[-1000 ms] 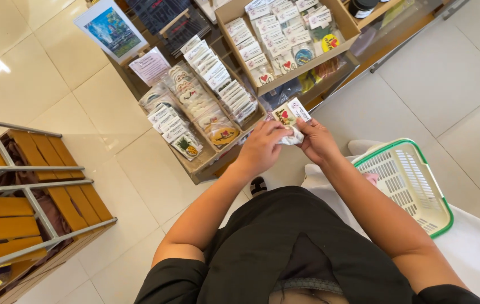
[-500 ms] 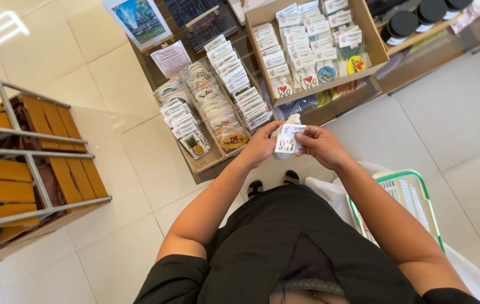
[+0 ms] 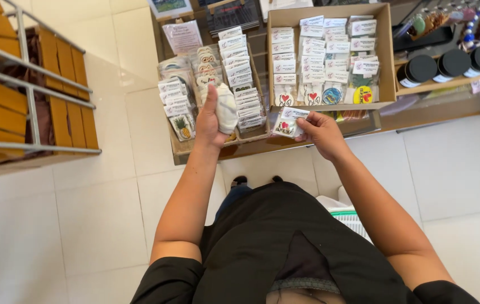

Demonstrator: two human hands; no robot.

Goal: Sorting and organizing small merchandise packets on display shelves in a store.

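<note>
Two hands (image 3: 209, 121) (image 3: 321, 132), white packet (image 3: 227, 108) upright

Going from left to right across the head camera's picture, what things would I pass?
Wooden slatted rack → left hand holding a white packet → right hand holding a small card packet → cardboard box of cards → black-lidded jars.

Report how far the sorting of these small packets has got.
Done: rows of packets stand filed in the cardboard box and the smaller tray. In hand: the left hand holds a pale packet over the tray; the right hand holds a heart-design packet by the box. Left: those two. The green basket is mostly hidden.
</note>
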